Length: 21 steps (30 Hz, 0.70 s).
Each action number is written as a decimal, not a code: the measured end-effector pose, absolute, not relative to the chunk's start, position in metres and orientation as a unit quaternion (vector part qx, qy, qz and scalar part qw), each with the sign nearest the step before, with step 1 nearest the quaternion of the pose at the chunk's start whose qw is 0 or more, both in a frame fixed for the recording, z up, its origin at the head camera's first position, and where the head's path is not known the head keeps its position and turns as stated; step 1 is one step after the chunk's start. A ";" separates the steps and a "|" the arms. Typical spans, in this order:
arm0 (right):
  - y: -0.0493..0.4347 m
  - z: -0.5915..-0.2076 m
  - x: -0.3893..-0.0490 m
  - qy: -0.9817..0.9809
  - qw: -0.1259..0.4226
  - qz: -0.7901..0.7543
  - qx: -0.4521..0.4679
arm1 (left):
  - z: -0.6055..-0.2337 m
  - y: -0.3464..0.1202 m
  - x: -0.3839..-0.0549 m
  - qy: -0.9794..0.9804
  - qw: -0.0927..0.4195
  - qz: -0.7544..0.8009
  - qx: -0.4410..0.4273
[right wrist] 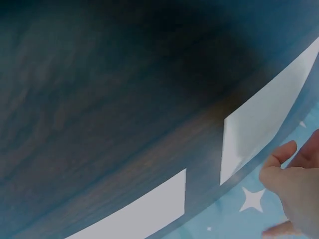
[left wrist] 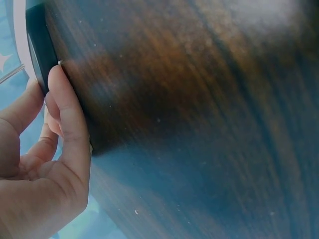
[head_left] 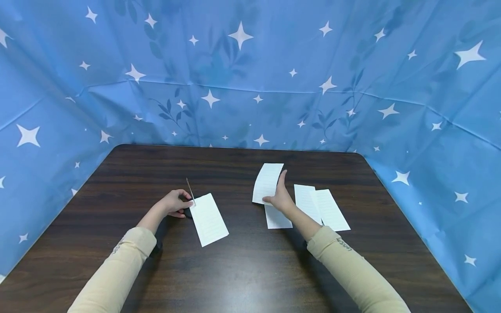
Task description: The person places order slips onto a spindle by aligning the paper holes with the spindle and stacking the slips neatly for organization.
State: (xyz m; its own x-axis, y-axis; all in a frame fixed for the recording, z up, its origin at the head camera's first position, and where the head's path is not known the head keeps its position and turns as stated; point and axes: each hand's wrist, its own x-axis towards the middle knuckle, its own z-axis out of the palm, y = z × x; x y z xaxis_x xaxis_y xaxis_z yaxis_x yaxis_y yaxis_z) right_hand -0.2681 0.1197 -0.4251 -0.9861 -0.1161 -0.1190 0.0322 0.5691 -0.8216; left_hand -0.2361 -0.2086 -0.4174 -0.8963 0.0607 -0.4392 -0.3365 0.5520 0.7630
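In the head view my left hand (head_left: 175,203) grips a black binder clip (head_left: 188,213) at the top corner of a printed white sheet (head_left: 210,222); its thin handle (head_left: 189,189) sticks up. Thumb and fingers pinch the clip's black body (left wrist: 41,47) in the left wrist view. My right hand (head_left: 282,198) holds another white sheet (head_left: 268,181) by its lower right side. That sheet bows and overlaps a further sheet (head_left: 278,219) lying on the table. The right wrist view shows the right hand (right wrist: 299,181) at the edge, with its held sheet out of frame.
Two more printed sheets, a left one (head_left: 305,199) and a right one (head_left: 333,211), lie overlapping beside the right forearm. The dark wooden table (head_left: 235,274) ends at a blue starry cloth (head_left: 250,108) behind and at both sides.
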 end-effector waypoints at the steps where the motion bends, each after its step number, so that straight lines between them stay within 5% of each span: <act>1: 0.119 -0.424 -0.268 0.876 0.089 -0.473 -0.022 | -0.417 -0.208 -0.236 0.855 0.213 0.466 -0.081; 21: 0.096 -0.415 -0.230 0.805 0.114 -0.581 -0.038 | -0.414 -0.206 -0.233 0.851 0.205 0.477 -0.080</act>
State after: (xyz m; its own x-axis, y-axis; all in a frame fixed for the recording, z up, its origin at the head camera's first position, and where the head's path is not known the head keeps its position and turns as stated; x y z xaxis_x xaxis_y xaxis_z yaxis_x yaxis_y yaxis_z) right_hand -0.2303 0.0963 -0.4146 -0.9709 -0.1945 -0.1398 0.0714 0.3223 -0.9439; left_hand -0.2330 -0.2057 -0.4143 -0.9027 0.0591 -0.4261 -0.3325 0.5328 0.7782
